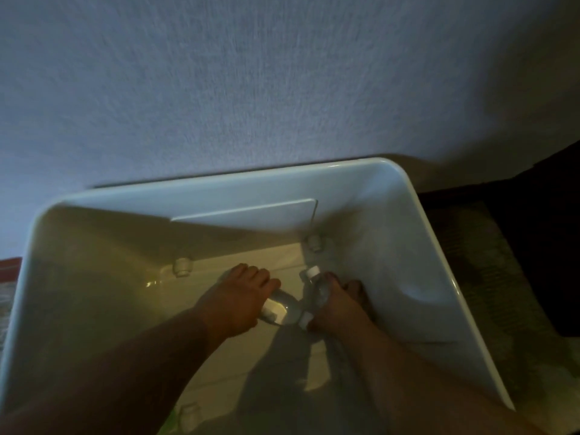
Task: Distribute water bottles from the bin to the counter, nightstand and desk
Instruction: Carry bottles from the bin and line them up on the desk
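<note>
Bottles: two clear water bottles lie on the bin floor, touching; left bottle (282, 310), right bottle (314, 291) with white cap pointing away.
Bin: white plastic bin (417, 233), deep walls around both hands; round knobs (182, 266) on the floor corners.
Room: pale textured wall (251, 89) behind; patterned carpet (489, 277) to the right; dim light.
Left hand (238, 296): palm down, fingers curled over the left bottle.
Right hand (337, 306): fingers wrapped around the right bottle.

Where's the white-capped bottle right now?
Head view, right of centre: the white-capped bottle is down in the white bin, held by the right hand, beside another bottle under the left hand.
</note>
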Available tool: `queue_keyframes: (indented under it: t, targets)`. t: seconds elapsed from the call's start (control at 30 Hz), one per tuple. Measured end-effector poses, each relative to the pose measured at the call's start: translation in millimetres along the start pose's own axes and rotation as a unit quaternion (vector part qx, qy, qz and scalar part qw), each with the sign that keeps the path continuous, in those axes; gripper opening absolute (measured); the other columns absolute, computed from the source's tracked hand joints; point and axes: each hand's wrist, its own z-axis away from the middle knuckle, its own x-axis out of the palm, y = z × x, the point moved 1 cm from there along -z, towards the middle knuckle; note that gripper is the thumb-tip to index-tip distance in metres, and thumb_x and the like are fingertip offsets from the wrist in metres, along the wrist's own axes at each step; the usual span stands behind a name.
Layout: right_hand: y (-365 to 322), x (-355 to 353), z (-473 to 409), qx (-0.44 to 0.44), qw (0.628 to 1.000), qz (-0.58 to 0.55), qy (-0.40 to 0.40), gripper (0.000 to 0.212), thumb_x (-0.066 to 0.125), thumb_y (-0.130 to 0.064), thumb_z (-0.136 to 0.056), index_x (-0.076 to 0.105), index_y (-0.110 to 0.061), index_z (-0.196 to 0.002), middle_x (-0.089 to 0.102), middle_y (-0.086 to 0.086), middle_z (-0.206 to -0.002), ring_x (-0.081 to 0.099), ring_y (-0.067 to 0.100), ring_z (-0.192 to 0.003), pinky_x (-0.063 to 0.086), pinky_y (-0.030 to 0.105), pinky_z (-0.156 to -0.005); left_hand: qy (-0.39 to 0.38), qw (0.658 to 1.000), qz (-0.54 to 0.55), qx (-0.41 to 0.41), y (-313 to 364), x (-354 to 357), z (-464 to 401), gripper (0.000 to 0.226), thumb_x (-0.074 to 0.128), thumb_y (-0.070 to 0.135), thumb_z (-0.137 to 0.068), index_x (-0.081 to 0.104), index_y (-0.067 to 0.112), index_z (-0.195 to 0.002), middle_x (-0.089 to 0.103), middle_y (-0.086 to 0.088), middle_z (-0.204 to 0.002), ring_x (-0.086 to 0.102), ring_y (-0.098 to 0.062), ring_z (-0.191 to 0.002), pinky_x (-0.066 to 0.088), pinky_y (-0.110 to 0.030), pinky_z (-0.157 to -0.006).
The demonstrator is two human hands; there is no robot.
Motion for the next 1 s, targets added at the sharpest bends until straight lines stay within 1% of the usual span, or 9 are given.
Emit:
queue_keyframes:
  t: [0.17,0.23,0.3,0.37,0.47,0.53,0.67,0.8,1.0]
  targets:
    - [0.7,6.2,4.0,0.037,0.995,-0.066,0.062,0.063,0.067,-0.049,-0.088,0.039,-0.032,-0.142,0.041,0.014,-0.142,0.043,0.031,-0.133,0.039,0.041,-0.109,-0.010,0.989,0.062,-0.131,-7.6,-3.8,21.7,0.065,0.074,0.047,-0.073,0.043,0.034,-0.129,0.050,-0.003,-0.121,0.054,-0.024,-0.103,0.047,-0.041,-0.090]
    - [0.1,3.6,4.2,0.011,0.981,-0.192,0.038,0.059,0.066,-0.024,-0.094,0.037,-0.014,-0.145,0.050,0.014,-0.138,0.052,0.029,-0.125,0.043,0.036,-0.102,-0.014,0.962,0.164,-0.219,-14.5,-12.7,35.0,0.066,0.072,0.050,-0.075,0.045,0.033,-0.132,0.049,-0.005,-0.124,0.057,-0.028,-0.107,0.050,-0.041,-0.091]
    - [-3.5,-8.5,15.8,-0.005,0.939,-0.342,-0.026,0.041,0.070,-0.003,-0.089,0.050,-0.002,-0.125,0.060,0.017,-0.114,0.062,0.027,-0.096,0.049,0.038,-0.082,0.012,0.885,0.359,-0.297,-18.7,-32.3,52.9,0.063,0.079,0.041,-0.076,0.052,0.023,-0.130,0.057,-0.010,-0.122,0.061,-0.031,-0.109,0.052,-0.039,-0.091]
    - [-12.2,-27.3,45.5,0.022,0.863,-0.495,-0.097,0.013,0.063,-0.010,-0.093,0.062,-0.004,-0.104,0.064,0.018,-0.094,0.062,0.025,-0.070,0.050,0.037,-0.064,0.050,0.769,0.549,-0.325,-11.4,-61.2,78.6,0.047,0.082,0.027,-0.079,0.061,0.018,-0.120,0.071,-0.012,-0.108,0.070,-0.028,-0.096,0.056,-0.035,-0.079]
    - [-31.9,-62.2,105.1,0.082,0.765,-0.612,-0.180,0.033,0.051,-0.029,-0.095,0.076,-0.009,-0.093,0.073,0.015,-0.084,0.069,0.029,-0.069,0.057,0.037,-0.065,0.071,0.655,0.680,-0.321,7.0,-124.2,121.2,0.039,0.081,0.026,-0.081,0.064,0.016,-0.115,0.076,-0.014,-0.099,0.074,-0.026,-0.084,0.058,-0.043,-0.079]
    - [-53.4,-91.9,149.2,0.063,0.779,-0.590,-0.201,0.039,0.058,-0.041,-0.091,0.080,-0.009,-0.094,0.076,0.017,-0.088,0.072,0.031,-0.073,0.058,0.038,-0.069,0.078,0.617,0.720,-0.309,20.1,-175.5,152.8,0.057,0.086,0.041,-0.070,0.064,0.018,-0.117,0.076,-0.012,-0.102,0.074,-0.029,-0.091,0.057,-0.051,-0.088]
    - [-103.4,-155.8,243.7,-0.015,0.840,-0.510,-0.186,0.062,0.076,-0.062,-0.069,0.069,-0.018,-0.111,0.079,0.012,-0.097,0.076,0.034,-0.089,0.060,0.045,-0.083,0.110,0.572,0.762,-0.284,31.7,-277.8,213.0,0.056,0.084,0.052,-0.061,0.068,0.028,-0.110,0.076,-0.011,-0.104,0.072,-0.036,-0.098,0.052,-0.065,-0.093]
    - [-165.1,-217.9,339.1,-0.055,0.807,-0.561,-0.174,0.041,0.065,-0.044,-0.086,0.069,-0.016,-0.116,0.076,0.016,-0.105,0.070,0.037,-0.099,0.054,0.055,-0.091,0.150,0.553,0.775,-0.266,30.6,-385.1,281.6,0.035,0.081,0.043,-0.070,0.069,0.033,-0.101,0.076,-0.013,-0.102,0.073,-0.036,-0.095,0.050,-0.069,-0.091]
    - [-248.3,-293.3,480.3,-0.116,0.751,-0.622,-0.188,0.056,0.056,-0.037,-0.090,0.055,-0.007,-0.137,0.054,0.036,-0.136,0.052,0.054,-0.126,0.038,0.068,-0.108,0.205,0.551,0.772,-0.240,33.6,-521.5,399.7,0.059,0.079,0.048,-0.072,0.061,0.027,-0.123,0.075,-0.007,-0.110,0.073,-0.030,-0.101,0.053,-0.063,-0.093]
